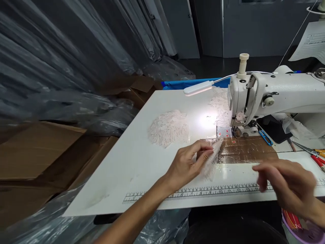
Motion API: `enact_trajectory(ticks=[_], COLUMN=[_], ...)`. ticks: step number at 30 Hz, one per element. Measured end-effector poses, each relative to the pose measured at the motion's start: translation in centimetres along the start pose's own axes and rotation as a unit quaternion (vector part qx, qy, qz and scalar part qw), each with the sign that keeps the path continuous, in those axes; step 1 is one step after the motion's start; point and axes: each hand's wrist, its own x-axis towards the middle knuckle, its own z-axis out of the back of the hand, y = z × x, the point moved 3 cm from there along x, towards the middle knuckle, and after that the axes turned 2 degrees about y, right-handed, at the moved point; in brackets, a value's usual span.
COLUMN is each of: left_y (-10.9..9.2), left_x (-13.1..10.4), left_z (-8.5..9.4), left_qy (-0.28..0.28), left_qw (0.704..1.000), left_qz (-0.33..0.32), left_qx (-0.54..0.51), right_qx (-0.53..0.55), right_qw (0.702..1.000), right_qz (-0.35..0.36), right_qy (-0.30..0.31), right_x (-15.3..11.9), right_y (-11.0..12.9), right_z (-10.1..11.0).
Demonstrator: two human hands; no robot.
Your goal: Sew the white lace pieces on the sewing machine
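Place: a sewing workshop, as I read it over my remote feed. Evidence: one industrial-type sewing machine [289, 93], toward the right of a white table [122, 162]; one printed ruler [220, 191], along the table's near edge; blue snips [265, 137], beside the machine; one pile of pale lace [169, 128], inward of the left edge; open cardboard box [38, 149] and clear plastic sheeting [93, 110], outside that left edge.

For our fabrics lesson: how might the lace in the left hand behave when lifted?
The lace would probably flop: its free end spreads loosely beside the left hand. It is probably light for its size, looking thin and sheer.
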Motion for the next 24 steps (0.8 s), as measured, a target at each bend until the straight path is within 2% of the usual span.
enact_trajectory(ticks=[2, 4, 6, 9, 14, 17, 19, 21, 24], left_y=[-2.0, -3.3, -4.1, -4.2, -2.5, -0.9, 0.6, 2.3, 4.6], left_x=[0.7, 1.2, 1.5, 1.5, 1.9, 3.3, 4.5, 5.6, 6.5], left_z=[-0.7, -1.6, -2.4, -2.7, -0.7, 0.7, 1.2, 1.1, -0.2], left_qy=[-0.003, 0.027, 0.075, 0.113, 0.063, 0.043, 0.022, 0.020, 0.064], left_qw=[0.997, 0.991, 0.983, 0.977, 0.984, 0.993, 0.999, 0.993, 0.962], left_qz=[0.010, 0.014, 0.011, 0.023, 0.073, 0.064, 0.038, -0.014, -0.087], left_qx=[-0.075, -0.133, -0.165, -0.182, -0.149, -0.084, 0.005, 0.117, 0.250], right_qx=[0.067, 0.137, 0.175, 0.212, 0.269, 0.208, 0.073, -0.051, -0.069], right_qw=[0.989, 0.959, 0.939, 0.928, 0.904, 0.911, 0.940, 0.945, 0.939], right_qz=[-0.115, -0.189, -0.204, -0.197, -0.210, -0.224, -0.233, -0.246, -0.275], right_qy=[0.069, 0.160, 0.214, 0.236, 0.256, 0.277, 0.239, 0.209, 0.193], right_x=[1.7, 2.5, 2.8, 2.7, 3.2, 5.0, 6.6, 8.1, 9.0], right_y=[-1.7, -2.7, -3.1, -3.2, -4.1, -5.5, -6.7, -7.7, -8.5], right_z=[-0.9, -1.8, -2.3, -2.9, -4.0, -4.3, -4.1, -3.9, -3.8])
